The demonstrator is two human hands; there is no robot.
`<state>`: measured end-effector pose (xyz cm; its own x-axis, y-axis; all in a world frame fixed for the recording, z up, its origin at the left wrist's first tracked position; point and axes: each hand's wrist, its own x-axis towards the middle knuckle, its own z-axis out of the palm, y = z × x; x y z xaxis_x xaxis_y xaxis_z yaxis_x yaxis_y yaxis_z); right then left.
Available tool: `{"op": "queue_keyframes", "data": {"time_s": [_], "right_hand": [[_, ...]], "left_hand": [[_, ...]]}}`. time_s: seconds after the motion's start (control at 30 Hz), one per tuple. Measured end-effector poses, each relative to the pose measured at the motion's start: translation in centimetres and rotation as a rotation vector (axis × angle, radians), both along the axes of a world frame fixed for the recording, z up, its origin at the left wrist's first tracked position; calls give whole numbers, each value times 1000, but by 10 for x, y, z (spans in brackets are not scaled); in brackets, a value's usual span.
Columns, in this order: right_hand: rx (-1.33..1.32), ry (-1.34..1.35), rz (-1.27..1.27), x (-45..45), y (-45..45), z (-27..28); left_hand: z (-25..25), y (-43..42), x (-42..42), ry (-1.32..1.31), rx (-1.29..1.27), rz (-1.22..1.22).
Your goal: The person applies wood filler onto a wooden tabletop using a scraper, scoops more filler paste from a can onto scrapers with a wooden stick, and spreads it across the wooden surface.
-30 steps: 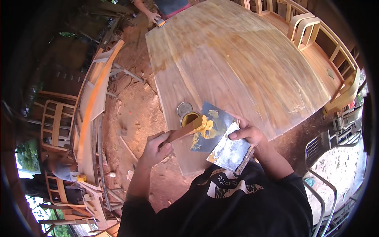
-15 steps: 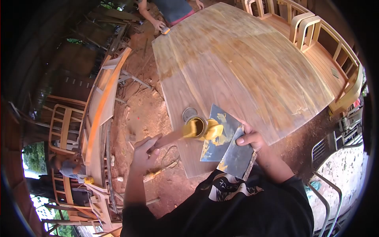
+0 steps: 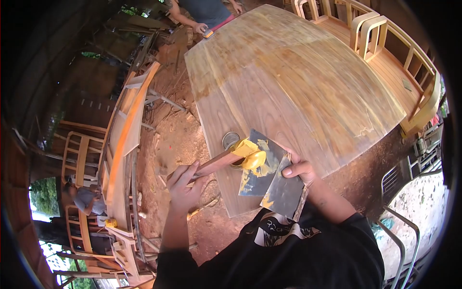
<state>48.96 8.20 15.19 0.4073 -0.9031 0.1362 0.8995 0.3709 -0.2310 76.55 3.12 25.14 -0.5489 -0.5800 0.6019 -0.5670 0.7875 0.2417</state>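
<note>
My left hand [image 3: 185, 187] grips a flat wooden stick [image 3: 215, 164], its far end coated in thick yellow putty [image 3: 245, 148]. In my right hand [image 3: 301, 171] are two thin dark putty spreaders [image 3: 280, 190], fanned out, with the thumb on the nearer one. Yellow smears mark both spreaders. A rounded lump of yellow putty [image 3: 254, 160] sits between the stick's end and the farther spreader; whether it touches that spreader I cannot tell. Below the stick the open can is mostly hidden. Its round lid [image 3: 231, 139] lies on the wooden tabletop [image 3: 288, 91].
Across the tabletop a person [image 3: 204, 17] holds a small sanding tool [image 3: 208, 33] at its edge. Wooden benches [image 3: 385, 53] stand at the right. An orange-edged wooden frame [image 3: 130, 125] is on the left, with another person [image 3: 89, 200] beyond. Metal tubing [image 3: 402, 236] stands at lower right.
The stick's coated end has moved from over the can's mouth up and right, to beside the spreaders. The spreaders have shifted slightly left. The other person's sanding tool has moved right along the edge.
</note>
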Motion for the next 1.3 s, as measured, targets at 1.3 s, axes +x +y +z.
{"op": "queue_keyframes", "data": {"time_s": [1.3], "right_hand": [[131,132,-98,0,15,-3]], "left_hand": [[-30,0,30,10,865,-115]]}}
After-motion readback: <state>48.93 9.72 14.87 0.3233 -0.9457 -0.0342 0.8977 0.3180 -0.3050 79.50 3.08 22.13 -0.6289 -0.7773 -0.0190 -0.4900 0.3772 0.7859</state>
